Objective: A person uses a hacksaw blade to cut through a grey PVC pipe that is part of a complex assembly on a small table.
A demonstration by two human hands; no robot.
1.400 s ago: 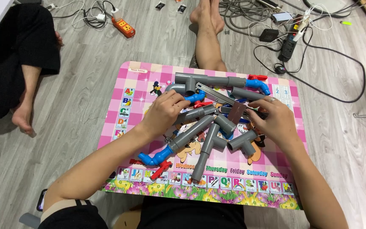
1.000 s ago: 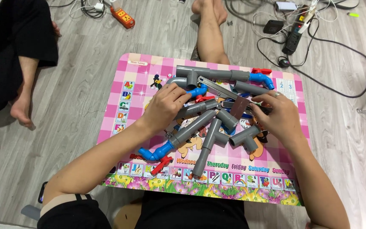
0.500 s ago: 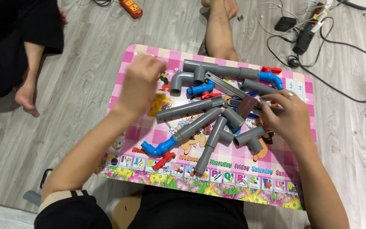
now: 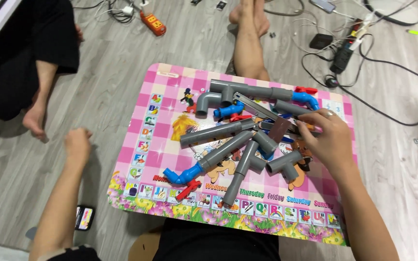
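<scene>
Grey plastic pipes (image 4: pixel 223 133) joined by elbows and tees sprawl across a pink checked children's table (image 4: pixel 141 125) set on the wood-look floor (image 4: pixel 107 72), seen from the head camera. The right hand (image 4: pixel 327 137) rests on the pile's right side, fingers curled around a flat metal tool (image 4: pixel 267 113) near a blue elbow (image 4: pixel 306 99). The left hand (image 4: pixel 77 142), loosely closed and holding nothing, hangs off the table's left edge. Several pipes appear already connected; a red valve handle (image 4: pixel 188 189) and other pieces lie loose. Another person's bare legs (image 4: pixel 247 38) extend beyond.
</scene>
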